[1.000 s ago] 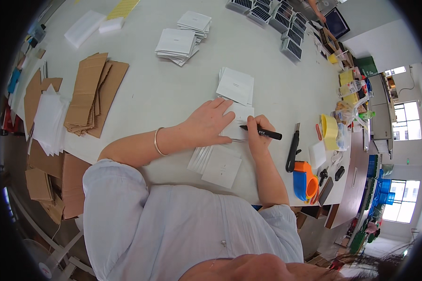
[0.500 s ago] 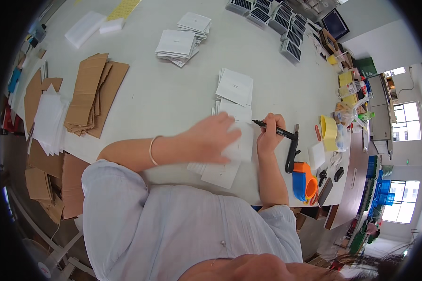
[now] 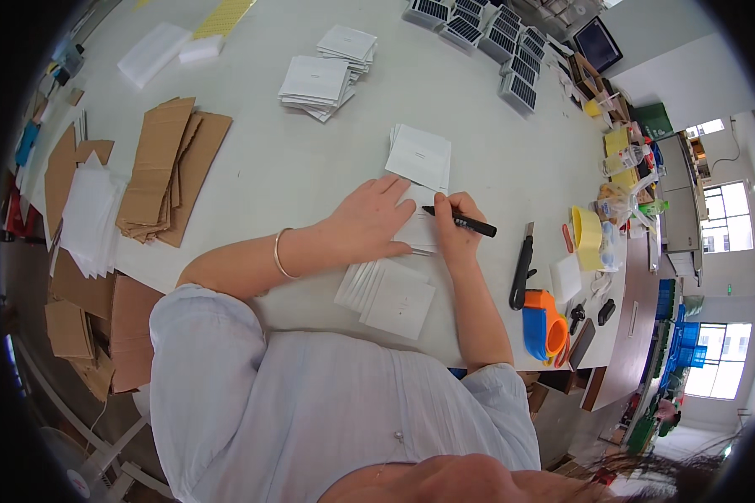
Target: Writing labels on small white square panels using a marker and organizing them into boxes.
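Observation:
My right hand (image 3: 454, 225) grips a black marker pen (image 3: 461, 221), its tip touching a white card (image 3: 419, 225) on the white table (image 3: 310, 168). My left hand (image 3: 369, 220) lies flat with fingers spread, pressing that card down; a thin bracelet sits on its wrist. A fanned row of white cards (image 3: 390, 293) lies just near me, below both hands. Another small stack of white cards (image 3: 419, 156) sits just beyond the hands.
A black utility knife (image 3: 523, 268), an orange and blue tape dispenser (image 3: 542, 323) and a yellow tape roll (image 3: 587, 235) lie to the right. Cardboard sheets (image 3: 164, 168) and white foam sheets (image 3: 88, 214) lie left. More white card stacks (image 3: 323, 71) and small solar panels (image 3: 486, 38) sit far.
My left hand slid right over the cards and then came back to press the top card flat. The right hand lifted the pen aside, then brought its tip back to the card.

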Available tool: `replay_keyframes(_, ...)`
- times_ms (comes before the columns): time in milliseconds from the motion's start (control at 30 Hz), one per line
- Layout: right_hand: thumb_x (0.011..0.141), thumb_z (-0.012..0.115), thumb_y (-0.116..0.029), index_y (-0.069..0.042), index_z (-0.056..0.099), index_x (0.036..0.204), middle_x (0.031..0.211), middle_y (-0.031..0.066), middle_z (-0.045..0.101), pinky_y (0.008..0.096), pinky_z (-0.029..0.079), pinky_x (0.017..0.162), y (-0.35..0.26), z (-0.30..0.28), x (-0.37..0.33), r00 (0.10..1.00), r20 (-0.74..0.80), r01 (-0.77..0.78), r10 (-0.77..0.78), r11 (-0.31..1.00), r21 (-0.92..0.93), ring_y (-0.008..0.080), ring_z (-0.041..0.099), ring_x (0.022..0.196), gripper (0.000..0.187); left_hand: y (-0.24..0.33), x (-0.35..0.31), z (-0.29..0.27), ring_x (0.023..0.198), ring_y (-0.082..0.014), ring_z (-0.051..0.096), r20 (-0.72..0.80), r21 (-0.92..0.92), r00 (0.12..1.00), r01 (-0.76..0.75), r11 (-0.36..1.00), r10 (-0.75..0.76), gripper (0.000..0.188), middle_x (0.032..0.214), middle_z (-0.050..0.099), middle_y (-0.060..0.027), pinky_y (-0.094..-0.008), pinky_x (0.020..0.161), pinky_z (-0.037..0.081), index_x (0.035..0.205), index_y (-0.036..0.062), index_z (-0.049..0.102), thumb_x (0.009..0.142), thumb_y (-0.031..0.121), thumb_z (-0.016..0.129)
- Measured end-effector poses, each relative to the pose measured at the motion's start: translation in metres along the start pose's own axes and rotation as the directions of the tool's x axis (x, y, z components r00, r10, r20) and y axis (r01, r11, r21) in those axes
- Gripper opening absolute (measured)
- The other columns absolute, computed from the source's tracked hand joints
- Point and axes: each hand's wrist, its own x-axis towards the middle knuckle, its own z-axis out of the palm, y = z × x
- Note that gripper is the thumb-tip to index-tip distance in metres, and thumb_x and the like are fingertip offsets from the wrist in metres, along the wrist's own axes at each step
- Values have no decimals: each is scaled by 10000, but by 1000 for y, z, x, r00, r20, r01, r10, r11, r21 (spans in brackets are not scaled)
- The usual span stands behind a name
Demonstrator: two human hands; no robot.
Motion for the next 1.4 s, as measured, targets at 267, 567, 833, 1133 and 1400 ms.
replay_keyframes(267,867,694,-128,-30,537,697,616,-42,502,214,331,531,-7,7,1,1000,-4,22,-22,1000,-10,35,410,592,252,-4,1,2,1187,-379,448,85,-55,995,55,997,-50,549,1245,481,-236,-428,999,404,1019,-22,544,696,360,771)
replay_keyframes(567,847,679,-90,-31,518,640,583,-8,503,242,342,501,6,-7,-8,998,-26,58,-57,998,14,52,403,553,269,-5,1,2,1174,-384,447,86,-56,995,54,997,-49,565,1268,470,-247,-424,1006,397,1035,-25,542,702,373,767)
replay_keyframes(833,834,686,-82,-41,512,629,573,6,502,250,342,495,3,-3,-12,995,7,100,-100,994,-34,64,401,537,272,-7,0,5,1171,-384,445,60,-43,997,43,998,-40,577,1269,469,-242,-423,1005,396,1041,-21,543,699,384,770)
replay_keyframes(1133,841,673,-81,-40,511,635,573,1,492,252,342,497,3,-4,-12,995,6,103,-103,993,-54,65,404,543,265,-5,1,3,1183,-382,440,84,-40,995,66,997,-62,579,1268,472,-227,-425,1012,394,1044,-15,545,697,388,773)
replay_keyframes(1400,904,619,-152,-83,499,695,619,-24,480,200,299,479,4,-15,-3,970,-211,-28,118,921,389,39,391,531,251,15,-4,-12,1071,-380,479,95,-115,995,-18,993,29,577,1157,506,-238,-424,939,427,1006,-18,557,641,362,795)
